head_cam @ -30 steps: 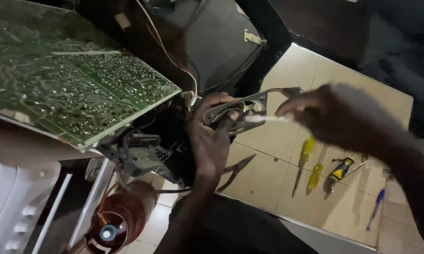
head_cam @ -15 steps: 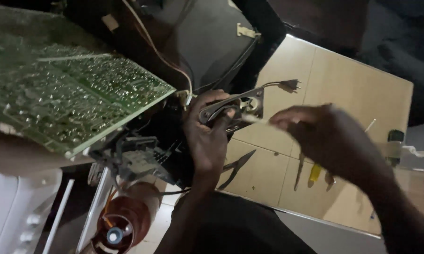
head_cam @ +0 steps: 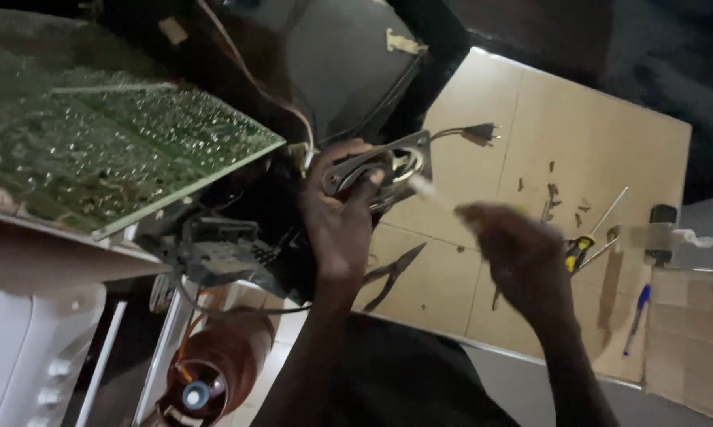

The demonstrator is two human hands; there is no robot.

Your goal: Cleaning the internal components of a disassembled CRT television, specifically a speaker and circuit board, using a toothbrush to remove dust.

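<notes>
My left hand (head_cam: 337,225) is shut on a grey metal frame part (head_cam: 392,162) with an oval opening, held upright in front of the dark tube set. A thin cable runs from the part to a small black plug (head_cam: 479,130). My right hand (head_cam: 518,253), blurred, sits lower right of the part and grips a thin pale tool (head_cam: 426,188). The tool's tip points at the frame and is close to it; whether it touches is unclear.
A green circuit board (head_cam: 111,150) tilts up at left over a white casing (head_cam: 24,372). A copper-coloured tube neck (head_cam: 214,372) lies below. On the tan floor tiles (head_cam: 609,119) lie pliers (head_cam: 392,273), screwdrivers (head_cam: 582,245) and a blue pen (head_cam: 637,316). A cardboard box (head_cam: 692,340) sits at right.
My right hand has dropped down and slightly left, drawing the pale tool back from the frame. My left hand keeps its hold on the metal part.
</notes>
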